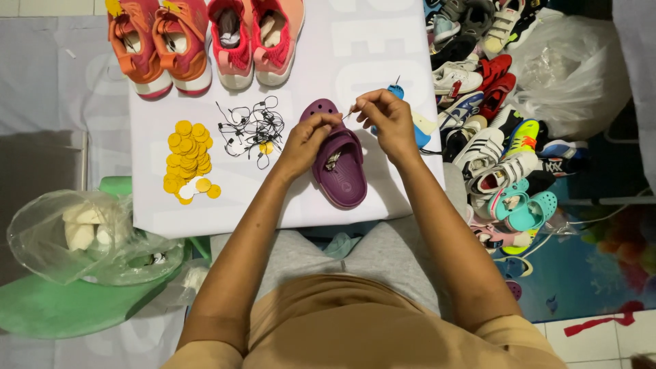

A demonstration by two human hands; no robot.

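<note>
A white counter (369, 61) carries everything under the hands, and a big heap of mixed shoes (492, 123) lies on the floor well to the right of the grip. Far beyond the grip, at the counter's top edge, stand a pair of orange sneakers (160, 44) and a pair of pink sneakers (254, 37). A clear plastic bag (82, 239) with pale lumps sits on a green stool, well to the left and nearer the body. Directly under the grip lies a small purple clog (339, 160), sole down, toe pointing away. The left hand (304, 143) rests on the clog's left rim, its grip pinched narrow on something too small to make out. The right hand (389, 119) hovers just above the clog's right side, its grip closed on a thin tag pin (350, 113). A blue tool (397, 91) peeks out just behind that hand. To the left of the grip lie a tangle of black tag strings (251, 128) and, further left, a pile of round yellow tags (189, 157).
</note>
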